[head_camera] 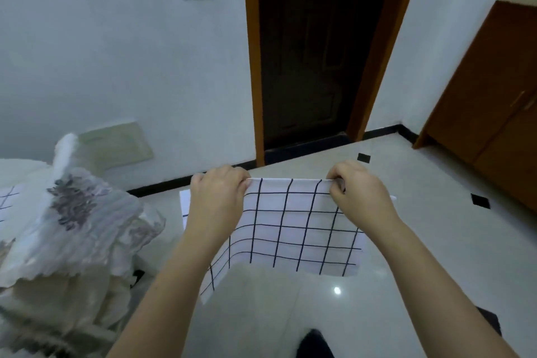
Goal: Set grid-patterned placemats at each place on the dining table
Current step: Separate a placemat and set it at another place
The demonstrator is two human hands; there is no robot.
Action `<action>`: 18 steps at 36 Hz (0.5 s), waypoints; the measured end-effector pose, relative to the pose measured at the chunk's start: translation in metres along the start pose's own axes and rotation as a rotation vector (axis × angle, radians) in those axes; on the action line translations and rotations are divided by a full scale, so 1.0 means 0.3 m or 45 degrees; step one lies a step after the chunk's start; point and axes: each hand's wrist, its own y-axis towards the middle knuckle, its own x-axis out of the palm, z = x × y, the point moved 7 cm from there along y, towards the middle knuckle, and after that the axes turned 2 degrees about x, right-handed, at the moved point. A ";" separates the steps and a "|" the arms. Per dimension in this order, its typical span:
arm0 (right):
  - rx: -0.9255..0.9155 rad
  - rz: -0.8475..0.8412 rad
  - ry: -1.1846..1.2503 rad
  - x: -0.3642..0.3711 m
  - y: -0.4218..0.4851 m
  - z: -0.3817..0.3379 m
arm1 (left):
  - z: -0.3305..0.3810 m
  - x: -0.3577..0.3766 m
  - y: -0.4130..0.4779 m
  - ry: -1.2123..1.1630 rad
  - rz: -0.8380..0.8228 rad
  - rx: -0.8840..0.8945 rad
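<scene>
A white placemat with a black grid (293, 227) hangs in the air in front of me, above the glossy floor. My left hand (216, 200) pinches its top edge on the left side. My right hand (359, 192) pinches the same edge on the right. The cloth droops below both hands, and its lower left corner folds downward. A second grid-patterned placemat (7, 200) lies at the far left edge, mostly cut off by the frame.
A chair draped in a white ruffled cover (72, 229) stands at the left. A dark door in an orange frame (316, 52) is straight ahead. A brown wooden cabinet (494, 102) fills the right side. Pale floor tiles (377, 314) lie below.
</scene>
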 end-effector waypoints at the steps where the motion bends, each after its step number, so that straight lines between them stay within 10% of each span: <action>1: -0.015 -0.006 0.011 0.013 0.072 0.002 | -0.013 0.018 0.051 0.007 0.007 -0.017; 18: -0.512 -0.153 0.039 0.401 1.023 -0.396 | -0.602 0.189 0.620 0.199 0.245 -0.430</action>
